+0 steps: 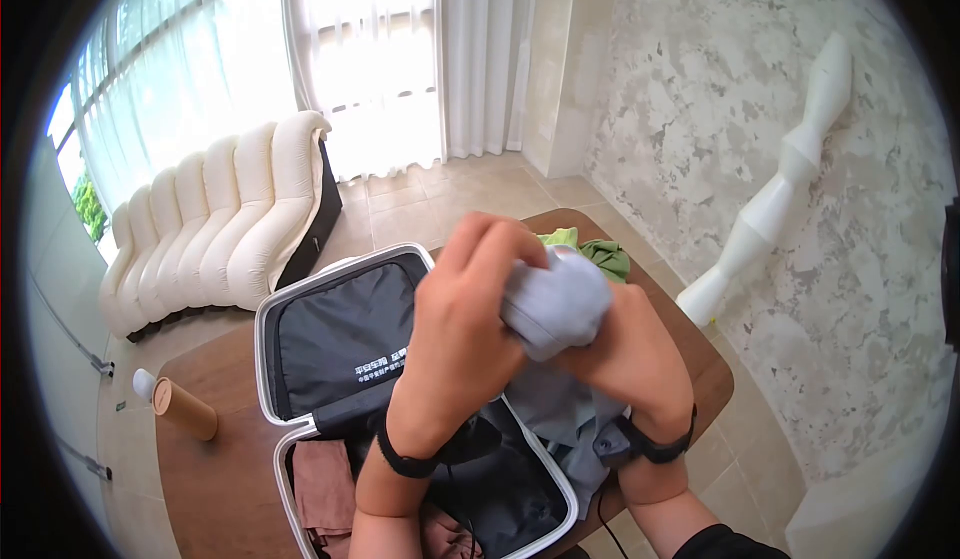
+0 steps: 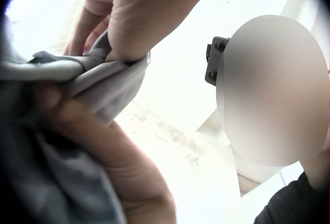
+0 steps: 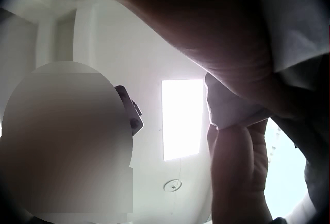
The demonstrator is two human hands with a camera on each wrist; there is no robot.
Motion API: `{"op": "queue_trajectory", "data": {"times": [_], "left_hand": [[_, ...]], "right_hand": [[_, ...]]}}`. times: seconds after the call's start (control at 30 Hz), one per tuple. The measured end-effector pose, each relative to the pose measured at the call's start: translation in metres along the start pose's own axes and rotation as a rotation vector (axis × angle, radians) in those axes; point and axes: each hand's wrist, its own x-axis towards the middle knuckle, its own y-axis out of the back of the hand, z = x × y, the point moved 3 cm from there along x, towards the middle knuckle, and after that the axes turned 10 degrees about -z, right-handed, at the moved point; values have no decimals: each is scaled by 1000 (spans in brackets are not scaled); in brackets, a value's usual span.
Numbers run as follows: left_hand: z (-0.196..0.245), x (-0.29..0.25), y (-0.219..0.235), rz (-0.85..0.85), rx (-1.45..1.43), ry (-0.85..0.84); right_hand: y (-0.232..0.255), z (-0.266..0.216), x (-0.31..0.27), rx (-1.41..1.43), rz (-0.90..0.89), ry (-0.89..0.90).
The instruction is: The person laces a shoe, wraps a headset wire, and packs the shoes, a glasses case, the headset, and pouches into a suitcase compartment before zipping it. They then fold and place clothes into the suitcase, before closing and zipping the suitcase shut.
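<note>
A grey-blue cloth (image 1: 558, 304) is bunched between the two hands above the suitcase's right side, with more grey cloth (image 1: 560, 404) hanging below. My left hand (image 1: 460, 314) grips the bunch from the left with curled fingers. On the other side my right hand (image 1: 640, 359) holds it, its fingers mostly hidden behind the fabric in the head view. In the left wrist view, a thumb presses on the folded cloth (image 2: 118, 87) while the other hand's fingers pinch its upper edge. Part of the cloth (image 3: 232, 105) shows between the hands in the right wrist view.
An open suitcase (image 1: 262, 359) lies on the brown table (image 1: 215, 479), with pinkish-brown clothes (image 1: 323, 474) inside. Green clothes (image 1: 605, 257) lie at the table's far side. A tan cylinder (image 1: 185, 409) and a white object (image 1: 143, 385) are at the left. Beyond stands a cream sofa (image 1: 215, 214).
</note>
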Motion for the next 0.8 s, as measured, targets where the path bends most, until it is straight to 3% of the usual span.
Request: {"op": "queue_trajectory", "data": {"times": [0.13, 0.2, 0.27, 0.37, 0.47, 0.67, 0.7, 0.77, 0.8], "left_hand": [[-7, -1, -4, -163, -275, 111], [-6, -5, 5, -262, -14, 228], [-20, -12, 8, -337, 69, 294], [-32, -13, 9, -608, 186, 433], [-31, -16, 10, -544, 144, 280], [-32, -14, 2, -512, 48, 129], [-34, -13, 3, -510, 49, 122], [-39, -11, 8, -495, 5, 155], [-38, -10, 13, -490, 9, 158]], "right_hand": [[11, 33, 9, 1, 50, 180], [19, 47, 7, 440, 356, 151], [19, 55, 5, 713, 561, 115], [15, 73, 2, 1011, 586, 135], [20, 76, 5, 1033, 568, 127], [28, 68, 29, 1096, 541, 108], [-24, 61, -10, 1105, 535, 110], [-39, 47, -18, 1128, 509, 113], [-29, 51, 8, 1142, 491, 112]]}}
